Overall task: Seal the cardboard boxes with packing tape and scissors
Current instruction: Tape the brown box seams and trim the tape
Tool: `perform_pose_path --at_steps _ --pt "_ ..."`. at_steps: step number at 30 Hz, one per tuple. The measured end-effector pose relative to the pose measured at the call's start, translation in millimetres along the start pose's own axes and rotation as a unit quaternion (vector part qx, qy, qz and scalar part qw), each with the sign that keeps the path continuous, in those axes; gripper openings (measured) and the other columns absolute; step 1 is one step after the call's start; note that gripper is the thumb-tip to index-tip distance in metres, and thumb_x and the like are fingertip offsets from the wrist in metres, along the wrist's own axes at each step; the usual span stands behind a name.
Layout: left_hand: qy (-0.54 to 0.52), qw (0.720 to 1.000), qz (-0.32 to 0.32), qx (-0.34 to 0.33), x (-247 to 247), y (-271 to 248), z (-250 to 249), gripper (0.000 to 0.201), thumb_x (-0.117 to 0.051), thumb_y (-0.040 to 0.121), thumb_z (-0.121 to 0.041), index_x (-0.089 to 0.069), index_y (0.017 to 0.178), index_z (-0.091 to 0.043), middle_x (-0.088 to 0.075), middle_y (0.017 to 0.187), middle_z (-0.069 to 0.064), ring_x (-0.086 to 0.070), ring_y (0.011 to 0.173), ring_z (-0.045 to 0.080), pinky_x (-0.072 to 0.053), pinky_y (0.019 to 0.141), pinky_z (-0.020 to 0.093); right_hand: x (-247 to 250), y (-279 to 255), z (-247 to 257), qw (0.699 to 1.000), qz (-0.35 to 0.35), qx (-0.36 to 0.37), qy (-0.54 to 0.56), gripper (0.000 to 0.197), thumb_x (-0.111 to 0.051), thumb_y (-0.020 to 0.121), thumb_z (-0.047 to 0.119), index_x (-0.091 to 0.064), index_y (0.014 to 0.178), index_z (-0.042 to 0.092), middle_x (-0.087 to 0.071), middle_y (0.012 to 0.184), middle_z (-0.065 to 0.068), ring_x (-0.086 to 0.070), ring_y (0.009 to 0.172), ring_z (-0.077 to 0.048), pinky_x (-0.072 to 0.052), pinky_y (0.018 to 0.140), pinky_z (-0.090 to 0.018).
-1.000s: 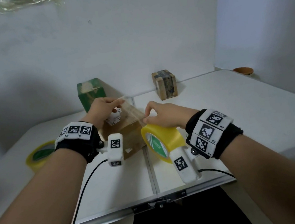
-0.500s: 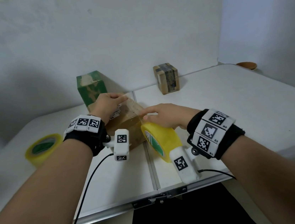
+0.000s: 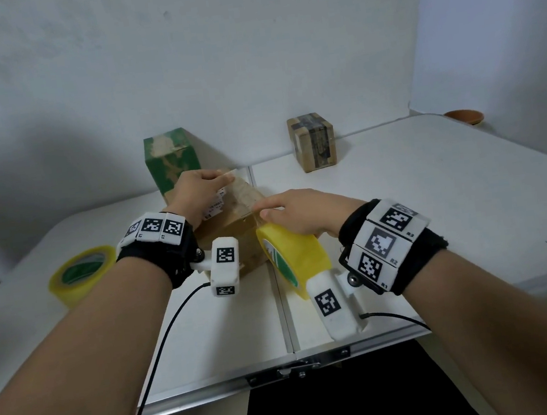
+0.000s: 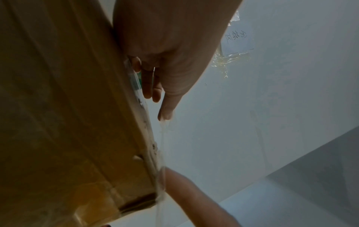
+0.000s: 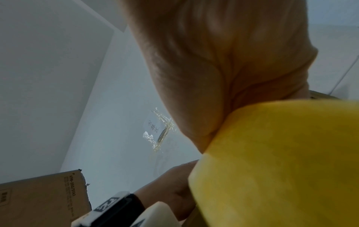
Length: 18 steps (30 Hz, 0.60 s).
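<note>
- A white table bears everything.
- A brown dish sits at the table's far right corner.
- A paper note, fixed with crumpled clear tape, hangs on the wall behind the table.

The right hand hides its grip on the tape roll.

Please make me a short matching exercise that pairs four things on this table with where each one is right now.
Things:
1. yellow tape roll
2. spare tape roll
3. green box
4. small taped box

Places:
A. at the back wall, right of the table seam
B. lying flat on the table's left side, untouched
C. under the right hand, beside the brown box
D. at the back wall, just behind the left hand

Pairs: 1-C, 2-B, 3-D, 4-A
</note>
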State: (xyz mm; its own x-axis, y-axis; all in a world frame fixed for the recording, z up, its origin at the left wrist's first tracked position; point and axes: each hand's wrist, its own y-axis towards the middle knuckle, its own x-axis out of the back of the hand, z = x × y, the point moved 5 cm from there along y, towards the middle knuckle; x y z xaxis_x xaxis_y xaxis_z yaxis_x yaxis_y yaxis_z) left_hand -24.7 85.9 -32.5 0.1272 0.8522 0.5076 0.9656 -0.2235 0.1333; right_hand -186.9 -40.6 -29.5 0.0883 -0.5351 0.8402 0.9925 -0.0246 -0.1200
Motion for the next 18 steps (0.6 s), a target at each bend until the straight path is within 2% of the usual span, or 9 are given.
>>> perform_pose_path --at_steps 3,5,8,10,12,14,18 --pt "0.015 1.0 -0.002 -0.004 0 3 3 0.014 -0.073 0.084 -0.034 -0.073 0.092 -0.022 -0.068 0.085 -0.004 -0.064 0.074 0.012 -0.052 0.065 0.025 -4 3 -1 1.0 -0.006 -0.006 -0.014 0.042 -0.033 0.105 0.037 -0.038 0.147 0.039 -0.041 0.152 -0.002 -0.048 0.127 -0.025 -0.036 0.083 -0.024" --pt "0.027 1.0 -0.009 -0.008 -2 3 5 0.014 -0.073 0.084 -0.034 -0.074 0.091 -0.021 -0.068 0.084 -0.005 -0.063 0.077 0.013 -0.052 0.069 0.025 -6 4 -2 1.0 -0.011 -0.008 -0.018 0.043 -0.033 0.105 0.037 -0.036 0.148 0.04 -0.039 0.154 -0.003 -0.046 0.13 -0.025 -0.039 0.091 -0.026" --pt "0.08 0.996 -0.024 -0.02 -5 3 5 0.012 -0.072 0.085 -0.037 -0.073 0.087 -0.025 -0.067 0.081 -0.007 -0.058 0.071 0.007 -0.048 0.063 0.02 -7 4 -2 1.0 -0.01 -0.005 -0.026 0.043 -0.032 0.106 0.036 -0.035 0.148 0.039 -0.038 0.155 -0.004 -0.043 0.133 -0.027 -0.038 0.1 -0.03" --pt "0.128 0.991 -0.03 -0.027 -7 7 7 0.02 -0.073 0.081 -0.042 -0.07 0.094 -0.028 -0.064 0.1 0.001 -0.059 0.079 0.014 -0.053 0.075 0.03 -7 4 -2 1.0 -0.008 -0.004 -0.029 0.043 -0.031 0.106 0.036 -0.035 0.148 0.039 -0.037 0.155 -0.004 -0.043 0.133 -0.027 -0.038 0.1 -0.03" --pt "0.181 0.982 -0.04 -0.027 -5 14 10 0.035 -0.075 0.077 -0.045 -0.061 0.105 -0.029 -0.049 0.119 0.007 -0.056 0.097 0.024 -0.05 0.09 0.041 -7 4 -3 1.0 -0.006 -0.002 -0.028 0.043 -0.031 0.106 0.036 -0.035 0.148 0.039 -0.035 0.156 -0.004 -0.04 0.136 -0.026 -0.036 0.102 -0.029" --pt "0.203 0.978 -0.039 -0.03 -4 19 12 0.039 -0.073 0.078 -0.045 -0.054 0.108 -0.028 -0.043 0.122 0.007 -0.053 0.102 0.028 -0.047 0.094 0.045 -8 3 -3 1.0 -0.005 -0.002 -0.023 0.043 -0.031 0.106 0.036 -0.035 0.149 0.039 -0.036 0.156 -0.004 -0.041 0.135 -0.026 -0.037 0.099 -0.029" --pt "0.236 0.971 -0.028 -0.033 -7 23 15 0.039 -0.067 0.083 -0.047 -0.051 0.111 -0.026 -0.041 0.125 0.008 -0.053 0.103 0.029 -0.047 0.095 0.047 -8 4 -4 1.0 -0.013 0.003 -0.011 0.041 -0.033 0.105 0.037 -0.037 0.146 0.041 -0.039 0.153 -0.004 -0.048 0.127 -0.026 -0.036 0.082 -0.025"
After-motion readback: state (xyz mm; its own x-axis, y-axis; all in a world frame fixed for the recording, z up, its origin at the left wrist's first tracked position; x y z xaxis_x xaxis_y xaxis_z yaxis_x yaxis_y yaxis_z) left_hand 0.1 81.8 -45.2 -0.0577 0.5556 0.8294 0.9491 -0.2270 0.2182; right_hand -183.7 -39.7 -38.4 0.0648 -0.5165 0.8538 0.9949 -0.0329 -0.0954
